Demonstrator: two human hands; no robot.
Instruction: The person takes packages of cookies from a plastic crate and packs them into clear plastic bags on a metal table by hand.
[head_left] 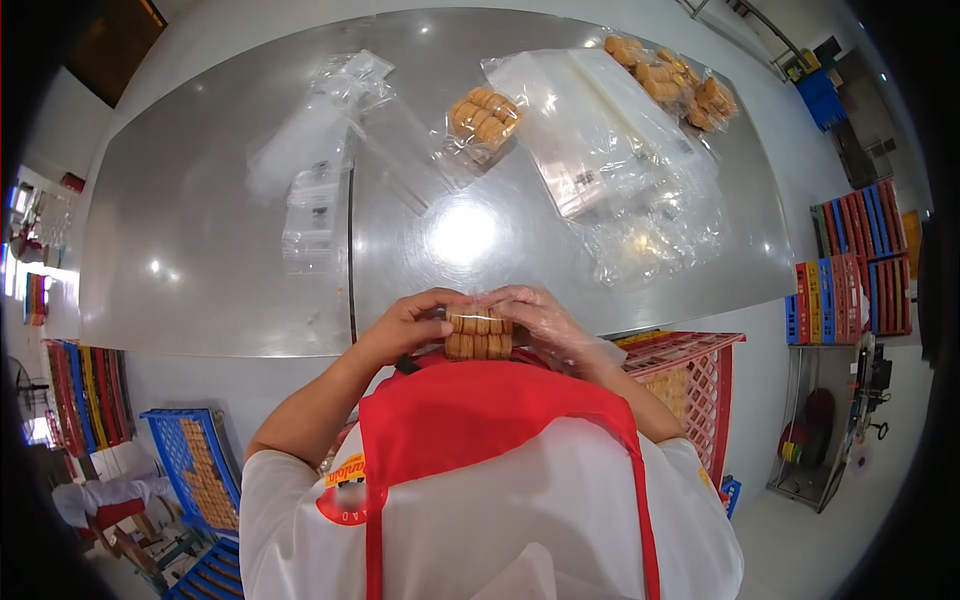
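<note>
A clear plastic bag of round golden biscuits (pixel 480 345), stacked in two rows, is held against the front edge of the table by my apron. My left hand (pixel 420 318) is bare and closed on the bag's left side, fingers at its upper edge. My right hand (pixel 540 318), in a clear plastic glove, grips the upper right side of the same bag. Both hands' fingertips meet near the top of the bag. Farther up the table lies another filled bag of biscuits (pixel 485 116).
The steel table (pixel 210 230) carries flat clear bags (pixel 315 205) on the left and a pile of bags (pixel 600 130) on the right. Several filled biscuit bags (pixel 660 75) sit at back right. A red crate (pixel 705 400) and blue crate (pixel 195 465) hold biscuits beside me.
</note>
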